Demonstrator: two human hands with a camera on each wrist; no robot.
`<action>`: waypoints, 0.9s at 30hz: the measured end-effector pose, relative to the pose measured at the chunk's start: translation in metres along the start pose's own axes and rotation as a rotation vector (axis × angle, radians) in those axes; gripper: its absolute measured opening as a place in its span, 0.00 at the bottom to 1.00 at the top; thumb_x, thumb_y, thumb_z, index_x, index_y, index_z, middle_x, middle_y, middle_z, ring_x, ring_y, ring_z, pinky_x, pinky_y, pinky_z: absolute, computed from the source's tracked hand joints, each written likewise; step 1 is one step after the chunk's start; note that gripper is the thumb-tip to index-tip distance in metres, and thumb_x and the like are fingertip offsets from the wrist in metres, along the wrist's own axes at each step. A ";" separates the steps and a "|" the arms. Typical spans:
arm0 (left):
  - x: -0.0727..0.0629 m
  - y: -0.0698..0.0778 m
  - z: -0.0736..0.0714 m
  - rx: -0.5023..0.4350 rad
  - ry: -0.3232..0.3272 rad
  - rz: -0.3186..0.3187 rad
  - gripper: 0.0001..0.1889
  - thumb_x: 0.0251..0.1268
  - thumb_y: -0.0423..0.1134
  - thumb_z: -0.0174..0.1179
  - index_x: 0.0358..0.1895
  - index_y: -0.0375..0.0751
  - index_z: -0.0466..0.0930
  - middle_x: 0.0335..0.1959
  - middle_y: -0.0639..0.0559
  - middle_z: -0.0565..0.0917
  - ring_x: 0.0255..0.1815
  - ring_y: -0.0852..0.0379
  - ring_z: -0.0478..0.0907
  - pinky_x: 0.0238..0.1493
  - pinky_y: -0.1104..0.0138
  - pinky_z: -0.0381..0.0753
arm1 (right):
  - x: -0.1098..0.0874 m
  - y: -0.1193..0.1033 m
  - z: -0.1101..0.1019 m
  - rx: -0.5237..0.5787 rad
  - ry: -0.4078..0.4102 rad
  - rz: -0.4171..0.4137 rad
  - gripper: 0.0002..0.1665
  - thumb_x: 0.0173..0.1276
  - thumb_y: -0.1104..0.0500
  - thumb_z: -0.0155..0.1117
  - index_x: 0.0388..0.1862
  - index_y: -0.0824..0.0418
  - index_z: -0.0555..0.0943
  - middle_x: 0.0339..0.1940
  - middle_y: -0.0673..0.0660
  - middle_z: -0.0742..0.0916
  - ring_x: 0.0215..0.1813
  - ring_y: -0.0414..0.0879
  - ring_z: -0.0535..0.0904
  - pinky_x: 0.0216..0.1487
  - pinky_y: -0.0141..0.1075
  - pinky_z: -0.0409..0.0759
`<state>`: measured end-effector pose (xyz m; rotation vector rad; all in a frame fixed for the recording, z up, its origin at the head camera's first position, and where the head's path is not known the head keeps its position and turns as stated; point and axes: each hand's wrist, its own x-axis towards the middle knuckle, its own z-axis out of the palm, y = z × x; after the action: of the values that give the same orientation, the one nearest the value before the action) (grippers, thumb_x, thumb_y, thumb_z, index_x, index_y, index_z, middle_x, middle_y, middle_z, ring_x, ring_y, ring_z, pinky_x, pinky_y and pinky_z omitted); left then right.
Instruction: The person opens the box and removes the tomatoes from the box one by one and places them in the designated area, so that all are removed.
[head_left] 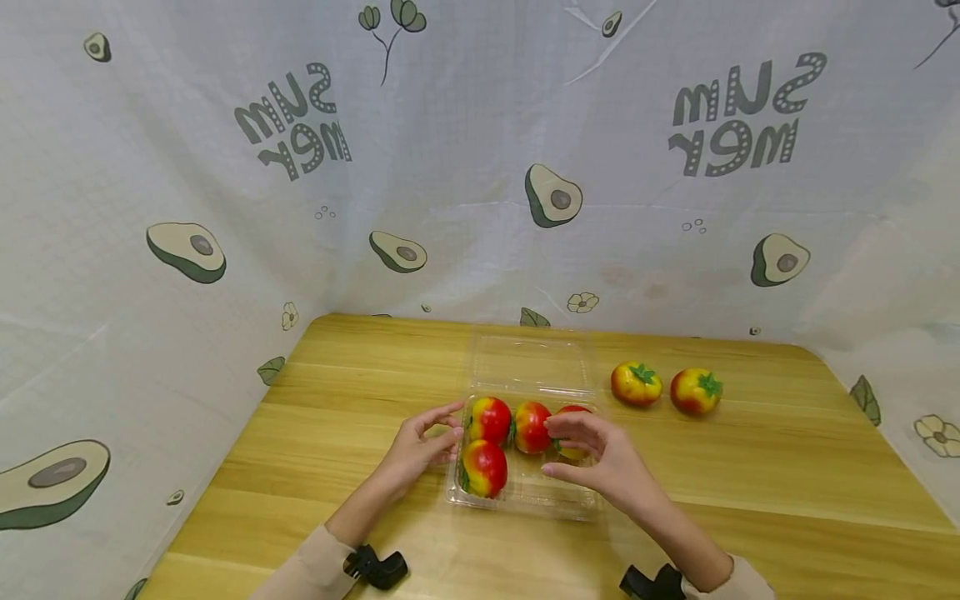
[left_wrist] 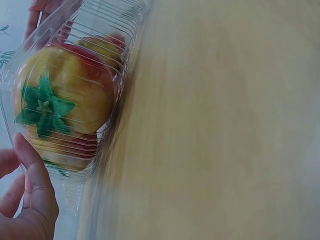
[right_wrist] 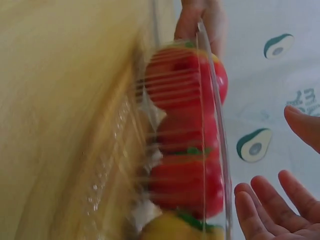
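Note:
A clear plastic clamshell box (head_left: pixel 525 505) lies on the table with its lid (head_left: pixel 532 362) folded back. Inside sit several red-and-yellow toy persimmons with green leaf caps, two at the left (head_left: pixel 491 419) (head_left: pixel 485 468), one at the middle back (head_left: pixel 532 427) and one partly hidden by my right hand (head_left: pixel 573 411). My left hand (head_left: pixel 418 446) is at the box's left side, its fingertips touching the edge. Over the right part of the box is my right hand (head_left: pixel 600 457), thumb apart from the lightly bent fingers, which hold nothing in the right wrist view (right_wrist: pixel 280 210).
Two more toy persimmons (head_left: pixel 636 384) (head_left: pixel 696 392) stand on the wooden table (head_left: pixel 360 392), right of the lid. A pale curtain printed with avocados (head_left: pixel 450 167) hangs behind the table and along its sides. Black straps (head_left: pixel 375 568) are on both wrists.

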<state>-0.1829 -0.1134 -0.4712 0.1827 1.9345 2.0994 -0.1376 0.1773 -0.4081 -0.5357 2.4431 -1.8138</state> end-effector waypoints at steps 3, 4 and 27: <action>-0.001 0.000 -0.001 0.001 0.006 -0.001 0.25 0.70 0.32 0.62 0.69 0.35 0.72 0.47 0.45 0.74 0.28 0.60 0.79 0.35 0.70 0.85 | 0.004 0.003 0.009 0.001 -0.016 -0.026 0.30 0.54 0.65 0.80 0.55 0.70 0.79 0.54 0.66 0.84 0.56 0.61 0.80 0.59 0.48 0.79; -0.001 0.000 -0.001 0.000 0.007 -0.001 0.25 0.70 0.32 0.62 0.69 0.35 0.72 0.47 0.45 0.74 0.28 0.60 0.79 0.35 0.70 0.85 | 0.005 0.003 0.012 0.002 -0.022 -0.029 0.30 0.54 0.65 0.80 0.56 0.70 0.79 0.54 0.65 0.84 0.56 0.61 0.80 0.59 0.48 0.79; 0.000 -0.002 -0.001 0.017 0.002 0.000 0.25 0.70 0.33 0.63 0.69 0.36 0.72 0.47 0.45 0.74 0.28 0.60 0.79 0.35 0.70 0.85 | 0.015 0.011 0.053 -0.102 -0.031 -0.096 0.31 0.52 0.62 0.82 0.54 0.68 0.80 0.51 0.64 0.85 0.51 0.62 0.81 0.54 0.50 0.81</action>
<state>-0.1833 -0.1138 -0.4736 0.1843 1.9542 2.0844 -0.1412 0.1266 -0.4329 -0.6952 2.5412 -1.7065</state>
